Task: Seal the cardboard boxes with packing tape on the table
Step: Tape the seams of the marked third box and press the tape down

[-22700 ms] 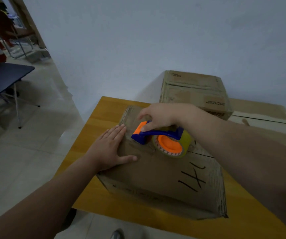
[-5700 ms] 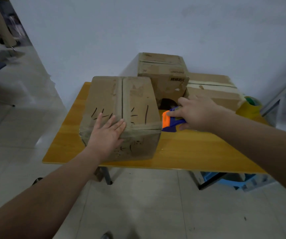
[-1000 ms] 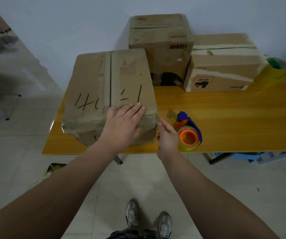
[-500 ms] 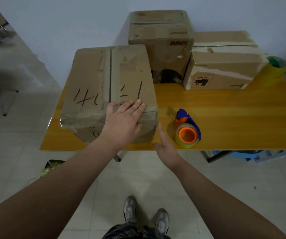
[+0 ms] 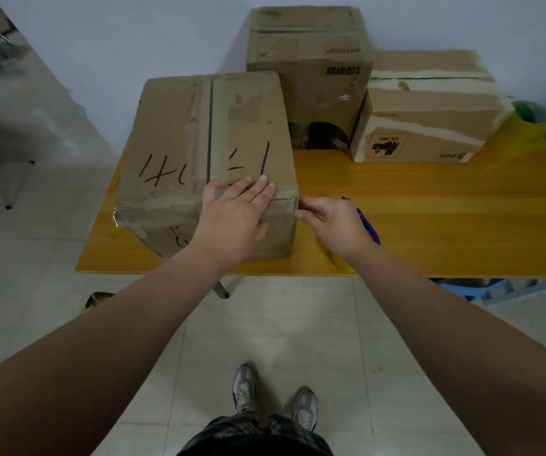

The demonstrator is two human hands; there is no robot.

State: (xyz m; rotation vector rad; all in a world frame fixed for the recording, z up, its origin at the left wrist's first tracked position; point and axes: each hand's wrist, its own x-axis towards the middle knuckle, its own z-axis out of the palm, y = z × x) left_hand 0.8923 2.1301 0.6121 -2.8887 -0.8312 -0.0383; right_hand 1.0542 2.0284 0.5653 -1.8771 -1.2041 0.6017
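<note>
Cardboard box [image 5: 205,136] looks stiff, light, slidy, best steadied from above: left hand [image 5: 235,222] flat on its near top edge, right hand [image 5: 337,222] touching near-right corner, pinch unclear.

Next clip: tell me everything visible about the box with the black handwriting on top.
The marked box is worn brown cardboard, closed, standing on the left end of the wooden table. Black handwritten strokes cross its top, which a dark centre seam divides. A glossy tape strip runs along the near top edge and wrinkles at the left corner. The left hand lies flat over that edge; the right hand touches the near right corner with its fingertips.
</note>
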